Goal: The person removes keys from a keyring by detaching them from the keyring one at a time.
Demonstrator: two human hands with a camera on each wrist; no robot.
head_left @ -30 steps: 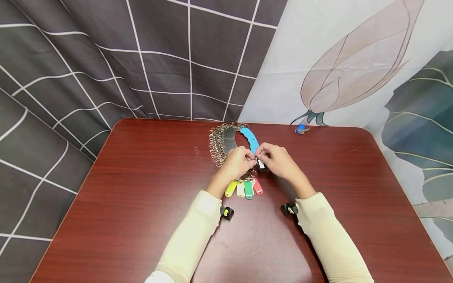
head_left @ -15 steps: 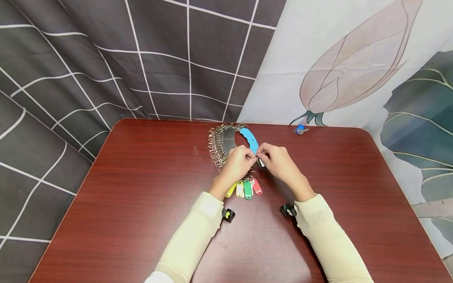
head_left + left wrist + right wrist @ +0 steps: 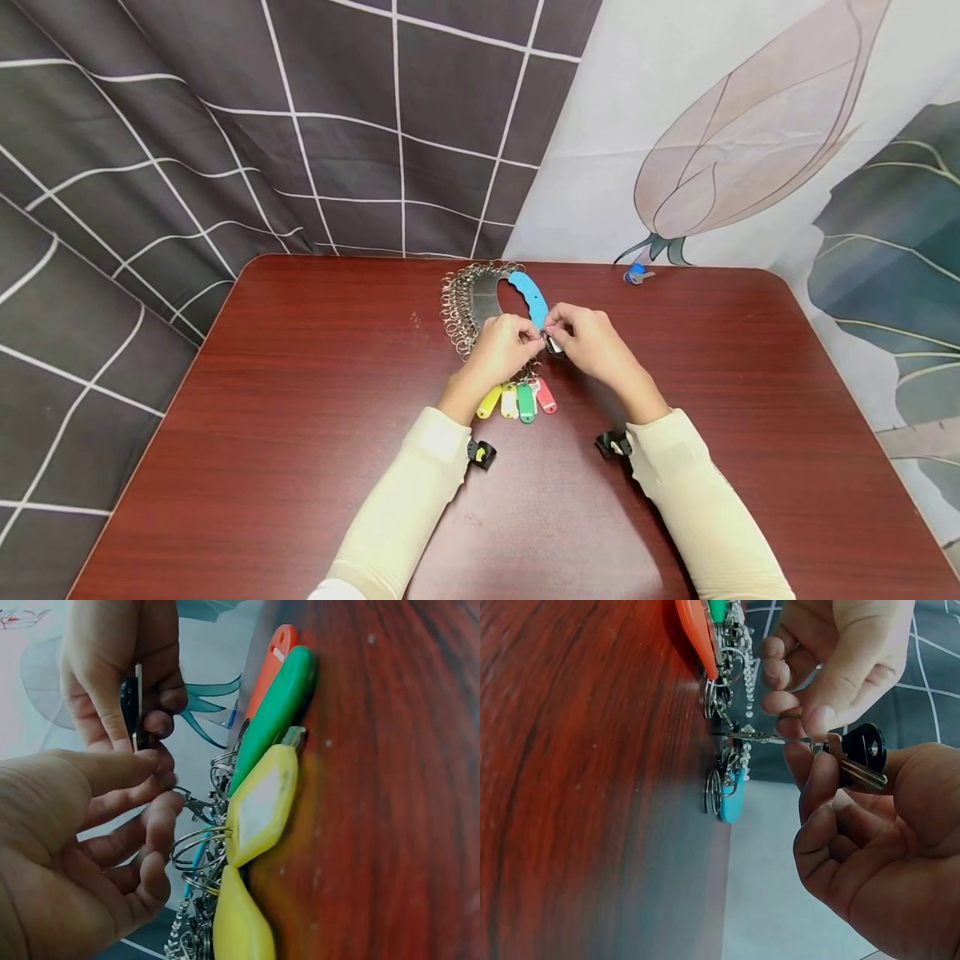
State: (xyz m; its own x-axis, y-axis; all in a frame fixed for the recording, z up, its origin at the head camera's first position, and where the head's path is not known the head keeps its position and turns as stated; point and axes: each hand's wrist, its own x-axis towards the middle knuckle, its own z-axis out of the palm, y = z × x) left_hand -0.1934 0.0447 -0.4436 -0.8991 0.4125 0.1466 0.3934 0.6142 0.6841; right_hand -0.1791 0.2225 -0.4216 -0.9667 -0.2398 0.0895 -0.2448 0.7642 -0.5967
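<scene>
The head view looks forward and down from above the near side, far enough back to cover most of the table (image 3: pixel 300 433) and the curtains (image 3: pixel 337 158) beyond. Both wrist views sit low and close, rolled sideways in opposite directions, facing the far side; they share the hands (image 3: pixel 592 342) and key tags (image 3: pixel 259 802).

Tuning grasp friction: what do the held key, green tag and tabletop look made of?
Key: metal, fairly shiny; bright highlights along the blade. Exact alloy unclear.
Green tag: probably molded plastic, smooth, semi-gloss; uniform color, rounded edges.
Tabletop: wood or wood-look laminate, can't tell which; satin finish, with reddish-brown grain and soft glare.
</scene>
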